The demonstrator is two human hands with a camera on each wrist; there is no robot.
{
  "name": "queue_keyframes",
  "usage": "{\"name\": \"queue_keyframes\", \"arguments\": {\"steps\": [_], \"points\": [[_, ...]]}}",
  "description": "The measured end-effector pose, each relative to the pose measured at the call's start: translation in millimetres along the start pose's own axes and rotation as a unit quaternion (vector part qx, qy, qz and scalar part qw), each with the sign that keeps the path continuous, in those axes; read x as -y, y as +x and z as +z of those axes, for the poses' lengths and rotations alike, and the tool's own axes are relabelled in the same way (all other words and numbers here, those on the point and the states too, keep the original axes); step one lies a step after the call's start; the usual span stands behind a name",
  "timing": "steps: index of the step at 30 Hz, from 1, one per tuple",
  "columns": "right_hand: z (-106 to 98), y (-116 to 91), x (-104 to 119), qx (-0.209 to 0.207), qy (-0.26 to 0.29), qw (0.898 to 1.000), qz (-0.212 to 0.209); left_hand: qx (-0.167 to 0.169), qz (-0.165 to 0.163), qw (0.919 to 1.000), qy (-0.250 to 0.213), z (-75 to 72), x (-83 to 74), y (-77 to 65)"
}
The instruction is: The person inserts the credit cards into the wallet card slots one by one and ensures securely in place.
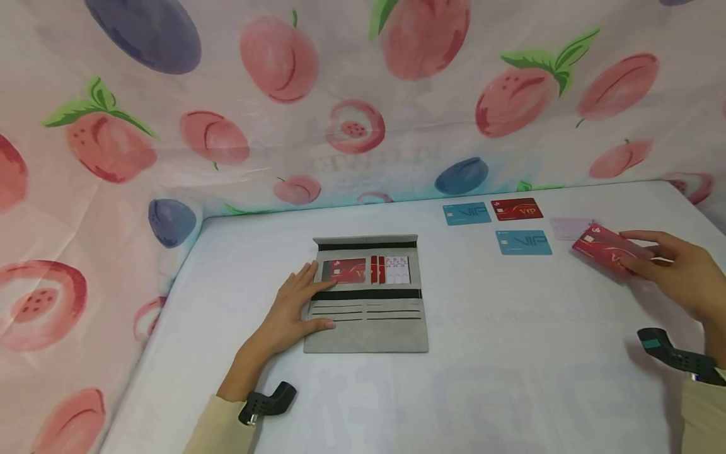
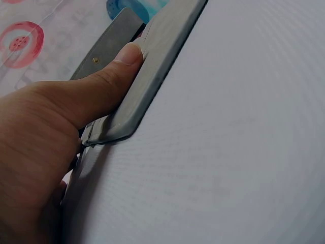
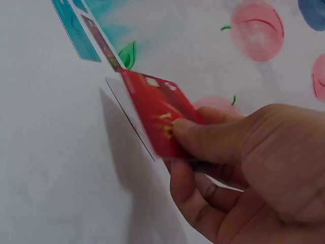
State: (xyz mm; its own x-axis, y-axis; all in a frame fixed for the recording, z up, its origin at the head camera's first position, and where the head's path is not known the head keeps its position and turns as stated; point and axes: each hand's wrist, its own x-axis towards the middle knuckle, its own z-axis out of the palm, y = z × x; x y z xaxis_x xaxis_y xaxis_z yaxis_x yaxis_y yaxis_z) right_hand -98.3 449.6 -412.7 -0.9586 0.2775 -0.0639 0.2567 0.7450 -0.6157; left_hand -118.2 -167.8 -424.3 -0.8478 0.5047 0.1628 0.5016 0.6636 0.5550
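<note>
A grey wallet [image 1: 363,337] lies unfolded on the white table, with a red VIP card [image 1: 347,271] and red-and-white pieces showing in its upper windows. Across its left edge rests my left hand [image 1: 292,315], fingers extended. In the left wrist view, the thumb [image 2: 109,84] touches the wallet's surface [image 2: 157,61]; the other fingers are mostly hidden there. My right hand [image 1: 683,268] pinches another red VIP card [image 1: 607,249] between thumb and fingers, tilted above the table at the right. The right wrist view shows this card [image 3: 152,112] close up, with the thumb over its lettering.
Two blue VIP cards [image 1: 467,214] [image 1: 524,243] and a red VIP card [image 1: 517,209] lie at the back right. A pale card [image 1: 570,228] lies beside the held one, partly covered by it. Fruit-printed cloth [image 1: 397,126] rises behind the table.
</note>
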Motion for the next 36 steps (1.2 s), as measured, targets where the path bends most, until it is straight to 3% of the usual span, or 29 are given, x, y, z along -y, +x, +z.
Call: {"name": "queue_keyframes", "arguments": {"steps": [8,15,22,30,36], "points": [[14,-14,64,-0.002,0.099,0.995,-0.020,0.003,-0.007,1.0000,0.003,-1.0,0.6,-0.5],[40,-23,110,0.043,0.126,0.986,-0.097,-0.003,0.003,1.0000,-0.004,-1.1,3.1,-1.8],[58,-33,129,0.052,0.100,0.984,-0.136,0.006,-0.005,0.9999,-0.007,3.6,3.0,0.3],[75,-37,158,0.067,0.119,0.982,-0.133,-0.001,0.005,1.0000,-0.002,3.9,-0.3,0.2],[96,-35,183,0.103,0.149,0.972,-0.151,0.002,-0.003,1.0000,0.000,1.2,1.5,-0.6]]}}
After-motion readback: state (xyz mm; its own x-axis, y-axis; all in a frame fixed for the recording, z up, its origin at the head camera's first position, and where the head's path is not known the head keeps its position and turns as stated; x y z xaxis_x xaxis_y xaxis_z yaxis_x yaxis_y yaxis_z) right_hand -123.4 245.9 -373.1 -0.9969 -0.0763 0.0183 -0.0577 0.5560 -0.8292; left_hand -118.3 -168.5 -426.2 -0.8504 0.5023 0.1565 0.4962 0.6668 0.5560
